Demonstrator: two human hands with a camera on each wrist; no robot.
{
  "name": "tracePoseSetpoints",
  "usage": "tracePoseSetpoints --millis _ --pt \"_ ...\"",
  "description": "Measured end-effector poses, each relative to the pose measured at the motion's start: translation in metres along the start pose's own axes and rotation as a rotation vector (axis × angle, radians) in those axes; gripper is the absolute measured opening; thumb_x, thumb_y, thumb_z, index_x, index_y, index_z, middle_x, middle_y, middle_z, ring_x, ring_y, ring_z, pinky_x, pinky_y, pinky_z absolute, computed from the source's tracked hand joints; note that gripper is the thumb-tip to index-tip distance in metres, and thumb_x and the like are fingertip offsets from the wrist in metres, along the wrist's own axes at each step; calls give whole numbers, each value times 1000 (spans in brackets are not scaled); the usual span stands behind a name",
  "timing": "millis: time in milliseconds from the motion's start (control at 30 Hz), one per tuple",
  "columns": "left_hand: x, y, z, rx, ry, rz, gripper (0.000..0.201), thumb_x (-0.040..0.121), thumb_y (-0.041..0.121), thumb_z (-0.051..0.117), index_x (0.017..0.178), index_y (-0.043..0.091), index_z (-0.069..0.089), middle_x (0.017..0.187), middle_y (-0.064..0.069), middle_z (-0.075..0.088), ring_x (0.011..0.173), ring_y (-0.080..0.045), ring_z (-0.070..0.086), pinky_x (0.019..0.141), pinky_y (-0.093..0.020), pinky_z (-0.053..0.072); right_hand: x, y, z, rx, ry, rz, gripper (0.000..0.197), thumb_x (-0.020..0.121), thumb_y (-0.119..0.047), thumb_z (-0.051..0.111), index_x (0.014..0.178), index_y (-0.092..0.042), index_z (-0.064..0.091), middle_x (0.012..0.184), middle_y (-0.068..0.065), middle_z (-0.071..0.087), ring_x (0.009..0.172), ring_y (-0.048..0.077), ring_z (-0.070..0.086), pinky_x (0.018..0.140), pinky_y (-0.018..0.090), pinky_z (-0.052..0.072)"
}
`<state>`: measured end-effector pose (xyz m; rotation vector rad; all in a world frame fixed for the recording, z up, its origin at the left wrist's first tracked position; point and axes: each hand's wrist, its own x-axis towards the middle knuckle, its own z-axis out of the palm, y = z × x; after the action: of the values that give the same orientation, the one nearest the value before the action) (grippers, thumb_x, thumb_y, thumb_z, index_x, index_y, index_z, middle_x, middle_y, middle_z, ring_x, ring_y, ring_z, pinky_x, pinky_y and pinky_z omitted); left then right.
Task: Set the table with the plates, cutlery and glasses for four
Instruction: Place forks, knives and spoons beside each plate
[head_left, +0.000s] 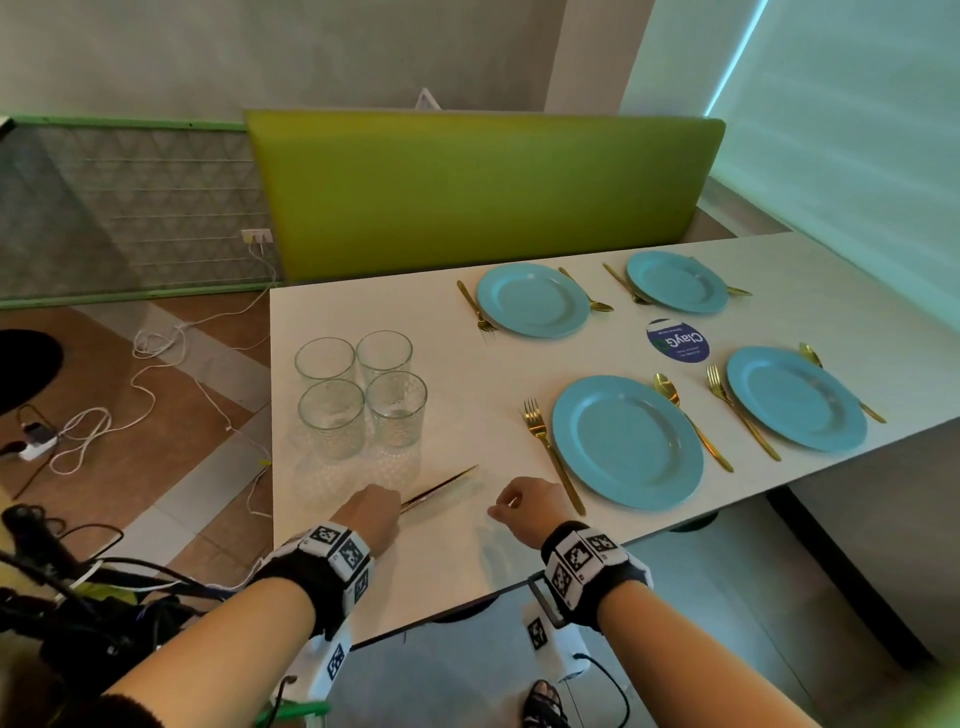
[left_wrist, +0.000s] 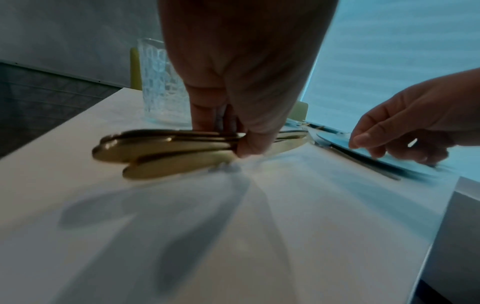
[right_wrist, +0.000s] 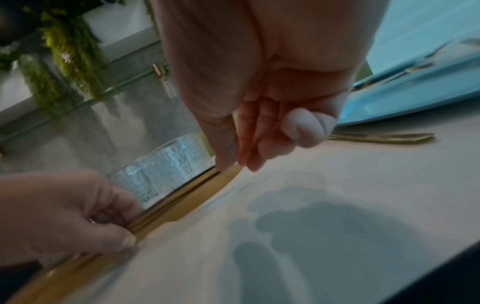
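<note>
My left hand (head_left: 376, 509) grips a bundle of gold knives (head_left: 441, 487) low over the white table (head_left: 457, 561), just in front of several clear glasses (head_left: 363, 395). In the left wrist view its fingers (left_wrist: 249, 144) wrap the knives (left_wrist: 166, 148) mid-length, with the handles fanned out. My right hand (head_left: 514, 506) hovers a little to the right, fingers loosely curled and holding nothing. Its fingertips (right_wrist: 254, 162) hang close to the knife tips (right_wrist: 231, 171). Several blue plates (head_left: 626, 441) lie set, each with a gold fork (head_left: 550, 452) and spoon (head_left: 691, 415).
A green bench back (head_left: 483, 192) runs along the table's far side. A round blue sticker (head_left: 678, 340) lies between the plates. White cables and a power strip (head_left: 36, 447) sprawl on the floor to the left. The table's near edge (head_left: 441, 618) is under my wrists.
</note>
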<state>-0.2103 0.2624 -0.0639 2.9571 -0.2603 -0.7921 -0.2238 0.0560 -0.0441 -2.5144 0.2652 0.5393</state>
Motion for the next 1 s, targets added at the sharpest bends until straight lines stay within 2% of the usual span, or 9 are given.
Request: tracePoseSetpoints --millis 100,133,200,333,567,700,833,900,1000 --pt "6 8 -13 -169 -23 16 20 91 15 46 86 8 63 91 -7 63 93 -25 60 72 -26 44 1 -8 1 115 -108 31 22 88 -36 61 94 -15 65 92 0 65 66 9 57 61 19 49" --pt "8 10 -16 -238 -2 14 23 89 15 48 67 12 55 73 -3 55 82 -23 55 61 -25 38 1 -12 3 158 -147 48 26 89 -36 59 97 -12 67 91 0 67 60 7 57 56 17 49" --pt "10 16 -22 -358 35 16 31 85 16 52 56 14 42 59 0 41 71 -19 47 49 -22 27 1 -18 5 235 -205 60 33 92 -37 55 104 -8 67 92 0 69 55 6 57 51 16 47" --pt "12 28 -40 -603 91 65 17 85 20 60 83 7 69 73 -1 62 72 -15 57 54 -15 38 4 -32 3 447 -220 62 27 93 -35 54 102 -13 66 86 -3 68 56 8 60 51 18 47" --pt "18 42 -49 -775 105 80 21 84 20 65 100 9 71 95 -6 73 83 -16 65 74 -21 47 12 -39 -6 658 -107 81 17 91 -27 59 85 -13 66 76 -1 67 57 11 58 53 20 47" --pt "17 45 -45 -782 73 57 20 83 17 66 100 8 70 84 -2 66 74 -11 59 63 -16 43 16 -31 -7 651 -70 116 13 90 -23 61 83 -13 66 76 -1 67 58 10 58 52 20 46" --pt "18 46 -44 -844 73 -7 11 85 12 64 94 7 68 74 -2 65 65 -12 62 61 -15 46 28 -19 -16 336 50 169 19 90 -28 58 80 -13 66 78 0 69 57 9 59 51 19 47" --pt "19 43 -46 -851 83 -21 7 85 12 63 89 9 67 70 -1 65 64 -12 62 62 -17 48 37 -12 -20 60 82 176 25 89 -26 56 87 -5 70 86 6 71 72 17 66 67 26 56" --pt "20 37 -48 -880 86 -32 6 85 11 62 80 12 66 74 -6 67 74 -19 66 78 -27 53 45 -4 -20 -179 121 204 25 87 -21 54 98 -3 68 93 10 67 87 25 64 72 26 50"
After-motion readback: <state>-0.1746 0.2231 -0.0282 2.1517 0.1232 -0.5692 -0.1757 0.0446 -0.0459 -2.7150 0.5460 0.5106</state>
